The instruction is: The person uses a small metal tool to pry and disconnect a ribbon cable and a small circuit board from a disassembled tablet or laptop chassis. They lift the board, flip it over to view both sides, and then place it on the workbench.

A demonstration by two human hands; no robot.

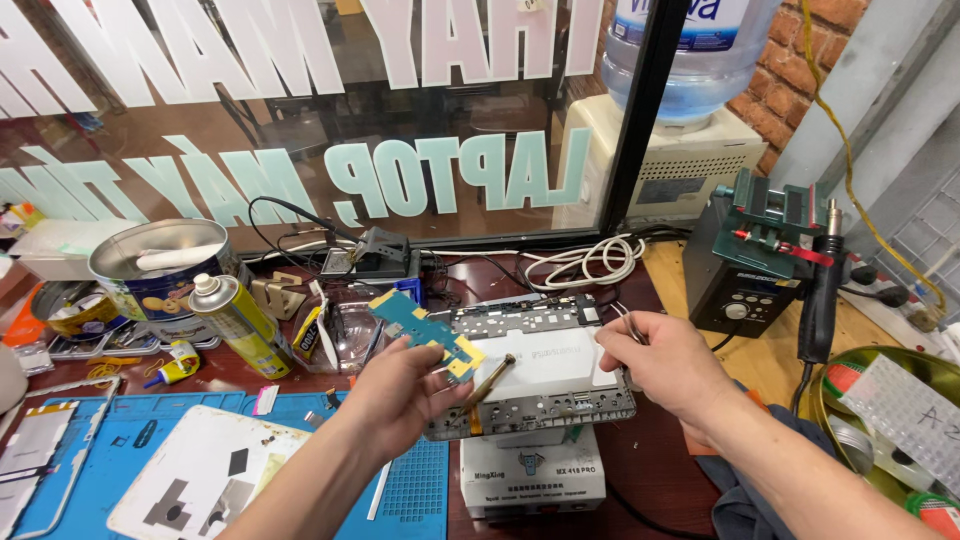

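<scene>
I saw a bright, even light from above. The glass window (300, 120) showed shiny glare. Edges bent outward a little. Shadows were soft.

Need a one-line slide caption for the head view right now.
Left hand holds a teal circuit board above an opened device frame; right hand pinches tweezers beside it.

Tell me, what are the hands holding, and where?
The left hand pinches a teal circuit board by its lower yellow end. The right hand holds thin metal tweezers by their back part; the tips point up.
</scene>
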